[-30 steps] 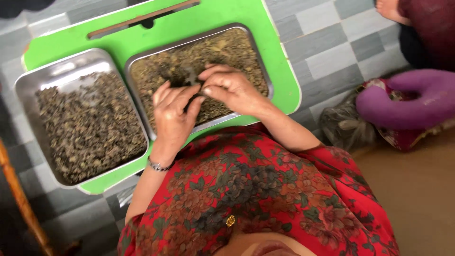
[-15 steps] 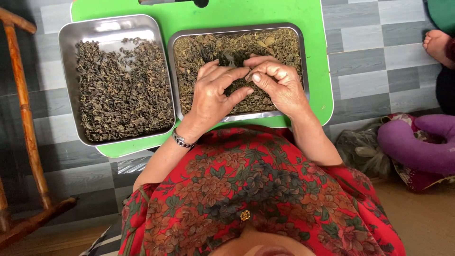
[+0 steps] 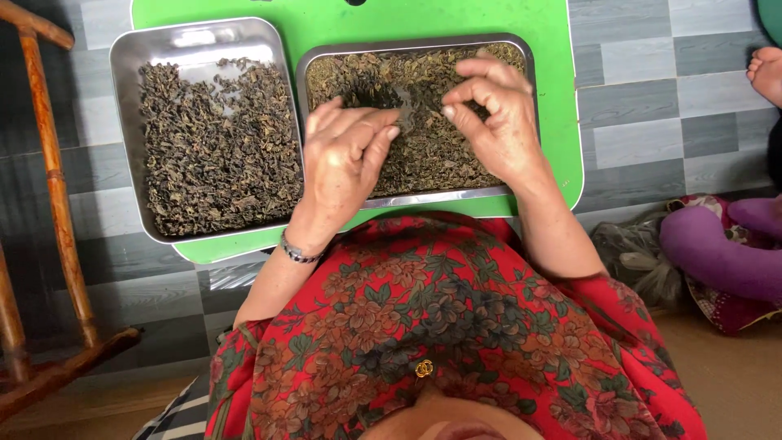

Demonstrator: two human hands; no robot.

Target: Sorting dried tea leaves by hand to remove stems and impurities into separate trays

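A green board (image 3: 562, 122) lies on a grey tiled floor (image 3: 652, 106), and two steel trays sit on it side by side, nearly touching. The left tray (image 3: 130, 53) overhangs the board's left edge; the right tray (image 3: 423, 196) lies wholly on the board, with a green strip left bare along its right side and a thin one along its near side. Both trays hold dried leaves (image 3: 216, 155), dark and curled in the left tray, greener and finer in the right one. The far end of the left tray is bare metal. To the left a wooden frame (image 3: 49, 155) stands near the left tray, with tiles showing between them. To the right the floor lies open as far as a purple cushion (image 3: 717, 253) and a bare foot (image 3: 766, 73) of another person at the frame's edge.

Both hands are over the right tray. The left hand (image 3: 346, 159) has its back up, fingers held together and bent down, tips close to the thumb above the leaves; whether it nips anything cannot be told. A bracelet (image 3: 297, 253) circles its wrist at the tray's near rim. The right hand (image 3: 497, 114) is further in, fingers curled, thumb and forefinger meeting in a pinch, seemingly on a small bit of leaf. The two hands are near each other, not touching
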